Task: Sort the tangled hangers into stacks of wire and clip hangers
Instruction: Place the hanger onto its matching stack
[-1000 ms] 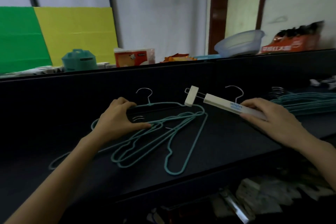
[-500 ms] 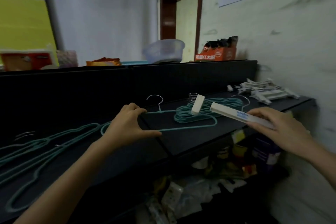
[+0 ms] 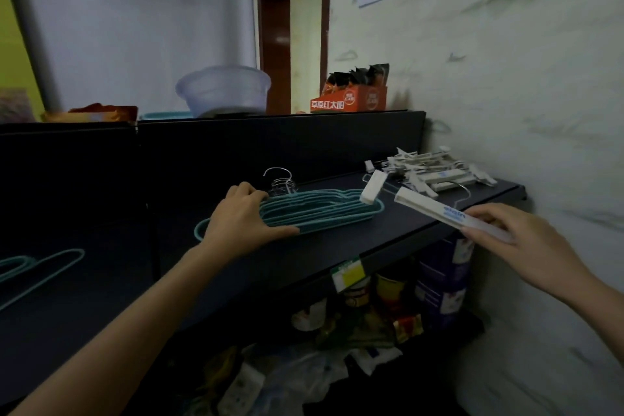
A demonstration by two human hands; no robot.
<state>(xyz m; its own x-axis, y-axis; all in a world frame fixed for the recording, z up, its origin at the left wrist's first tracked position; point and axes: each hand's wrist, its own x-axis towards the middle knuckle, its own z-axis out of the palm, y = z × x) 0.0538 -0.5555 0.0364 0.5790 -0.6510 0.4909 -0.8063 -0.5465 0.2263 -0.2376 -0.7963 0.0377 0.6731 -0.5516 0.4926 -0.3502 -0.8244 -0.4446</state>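
Observation:
A stack of teal wire hangers (image 3: 324,209) lies on the black shelf (image 3: 398,240), metal hooks toward the back. My left hand (image 3: 243,219) is on the stack's left end, fingers curled over the far side and thumb along the front, gripping a teal wire hanger (image 3: 202,230) whose loop sticks out to the left. My right hand (image 3: 520,243) pinches the white clip hanger (image 3: 435,211) by one end and holds it in the air above the shelf. One white clip of it (image 3: 371,186) hangs over the teal stack. A pile of white clip hangers (image 3: 435,169) lies at the back right.
More teal wire hangers (image 3: 37,267) lie at the far left of the shelf. Its top ledge carries a clear plastic bowl (image 3: 223,91) and an orange box (image 3: 351,100). A wall closes the right side. Bags and cans fill the space below.
The view swung right. My left hand carried the teal wire hanger to the right and set it down onto the teal stack. My right hand kept the clip hanger and moved toward the white pile.

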